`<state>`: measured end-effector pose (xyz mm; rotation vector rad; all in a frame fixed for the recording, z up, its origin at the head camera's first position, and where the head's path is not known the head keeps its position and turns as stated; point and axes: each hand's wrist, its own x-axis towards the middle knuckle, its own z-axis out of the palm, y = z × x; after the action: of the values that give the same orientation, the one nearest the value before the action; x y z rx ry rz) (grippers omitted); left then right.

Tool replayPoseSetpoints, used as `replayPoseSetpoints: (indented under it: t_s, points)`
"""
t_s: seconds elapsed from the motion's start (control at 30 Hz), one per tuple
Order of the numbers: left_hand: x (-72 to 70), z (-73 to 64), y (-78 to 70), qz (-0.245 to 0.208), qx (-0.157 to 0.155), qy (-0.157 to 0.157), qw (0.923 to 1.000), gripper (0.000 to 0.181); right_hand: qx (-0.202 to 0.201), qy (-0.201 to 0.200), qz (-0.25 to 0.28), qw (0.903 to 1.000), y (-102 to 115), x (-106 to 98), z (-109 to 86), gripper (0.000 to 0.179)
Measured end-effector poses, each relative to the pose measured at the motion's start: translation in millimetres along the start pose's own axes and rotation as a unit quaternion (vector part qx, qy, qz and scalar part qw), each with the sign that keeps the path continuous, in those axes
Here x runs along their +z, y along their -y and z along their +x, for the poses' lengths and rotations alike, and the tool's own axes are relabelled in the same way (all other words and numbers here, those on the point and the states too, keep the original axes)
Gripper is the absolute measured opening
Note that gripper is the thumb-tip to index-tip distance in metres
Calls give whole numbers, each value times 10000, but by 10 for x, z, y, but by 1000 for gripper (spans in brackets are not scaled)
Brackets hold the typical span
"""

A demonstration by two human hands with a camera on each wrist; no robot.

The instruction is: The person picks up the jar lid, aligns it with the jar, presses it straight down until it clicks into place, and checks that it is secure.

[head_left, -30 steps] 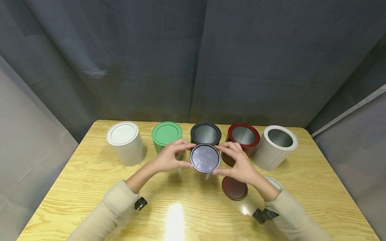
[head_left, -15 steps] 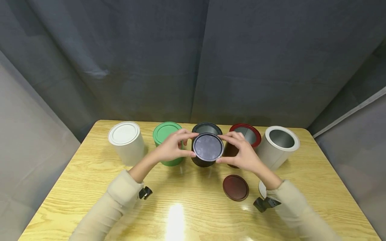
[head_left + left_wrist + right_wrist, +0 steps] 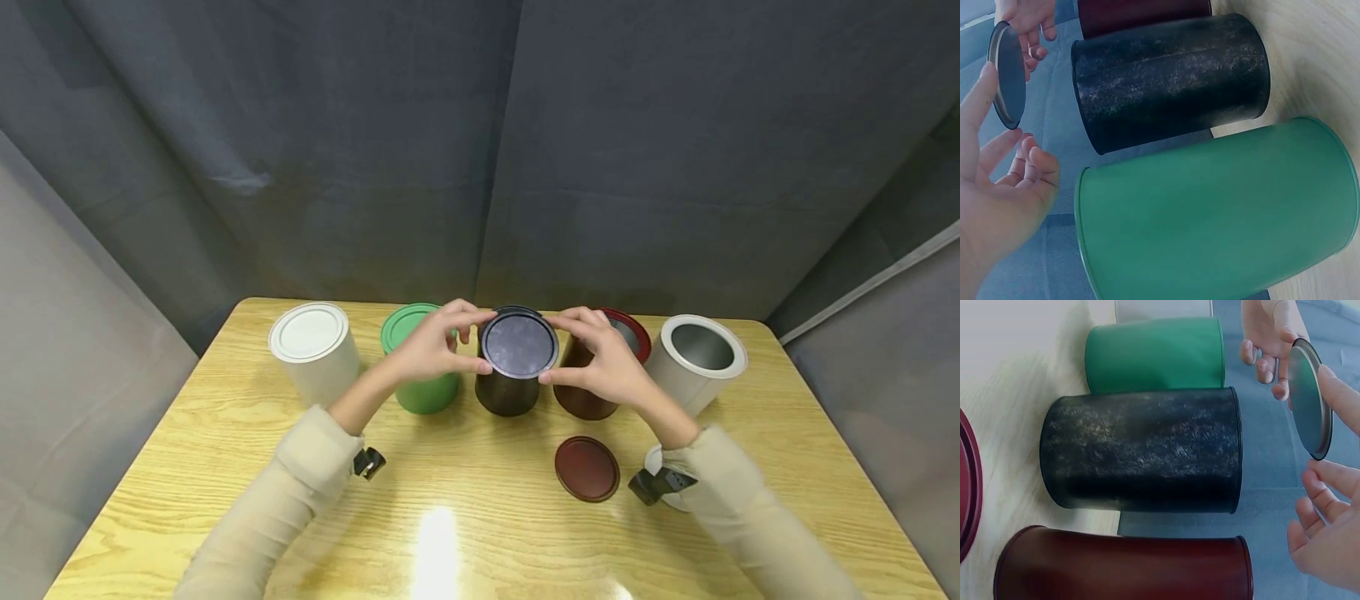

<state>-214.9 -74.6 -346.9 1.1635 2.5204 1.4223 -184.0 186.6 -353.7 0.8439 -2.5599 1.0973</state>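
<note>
A round black lid [image 3: 520, 345] is held level between both hands. My left hand [image 3: 441, 343] pinches its left edge between thumb and fingers, and my right hand [image 3: 600, 357] pinches the right edge the same way. Below stands the upright black can [image 3: 507, 397], its dark side mottled in the wrist views. In the left wrist view a gap shows between the lid [image 3: 1013, 78] and the can's top rim. Most of the can's mouth is hidden by the lid in the head view. Both hands' lower fingers curl loosely in the right wrist view.
Left of the black can stand a green can [image 3: 426, 393] and a white can [image 3: 322, 375], both lidded. To the right are a topless dark red can [image 3: 585, 402] and a topless white can [image 3: 678, 379]. A red lid [image 3: 587, 468] lies in front; a white lid [image 3: 652, 458] is partly under the right wrist.
Both hands have carried the black lid away from the person, from in front of the black can to over its mouth. The other cans and lids stay put.
</note>
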Motion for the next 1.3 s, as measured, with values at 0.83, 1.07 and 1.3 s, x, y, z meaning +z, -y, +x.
replayPoseSetpoints:
  t_s: [0.83,1.07,1.3]
  points:
    - [-93,411,243,283,-755,284,9963,62,678,476,-157,9964,-234,-52,294,69]
    - [-82,442,301,437,-906,435,9940,62,695,671,-377,9946,-288,-21,316,67]
    - [-84,446,328,730,-824,679,9916,65,825,910,-542,9909,-294,10,321,69]
